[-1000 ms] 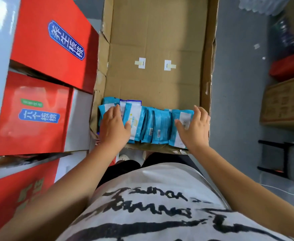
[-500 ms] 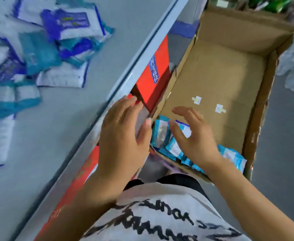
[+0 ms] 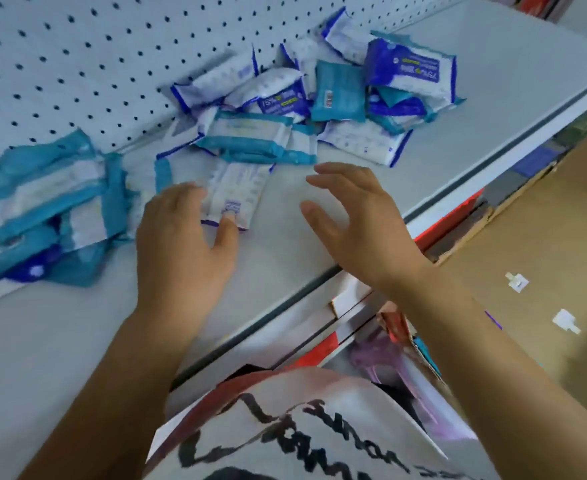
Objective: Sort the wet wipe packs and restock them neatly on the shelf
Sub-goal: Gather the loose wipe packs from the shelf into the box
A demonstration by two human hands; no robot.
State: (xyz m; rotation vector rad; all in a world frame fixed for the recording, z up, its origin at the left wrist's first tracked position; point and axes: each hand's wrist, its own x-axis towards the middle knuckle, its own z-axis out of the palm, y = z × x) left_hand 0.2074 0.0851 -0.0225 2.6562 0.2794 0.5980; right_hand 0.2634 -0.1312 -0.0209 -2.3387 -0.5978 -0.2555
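A loose pile of wet wipe packs [image 3: 320,95], white with dark blue edges and teal, lies against the pegboard at the back of the grey shelf [image 3: 320,237]. Another heap of teal packs [image 3: 42,206] sits at the left. One white pack with a barcode [image 3: 236,192] lies flat in front of the pile. My left hand [image 3: 184,244] hovers over the shelf, fingers spread, its thumb touching that pack's near edge. My right hand [image 3: 358,220] is raised above the shelf to the right, fingers apart, holding nothing.
The white pegboard [image 3: 77,64] backs the shelf. A metal rail [image 3: 423,216] runs along the shelf's front edge. Below it are red boxes [image 3: 448,220], and at the right stands an open cardboard box [image 3: 527,265] with tape bits on its floor.
Both hands have left the teal packs in the cardboard box and moved up over the shelf. My view has swung from the box to the shelf piles.
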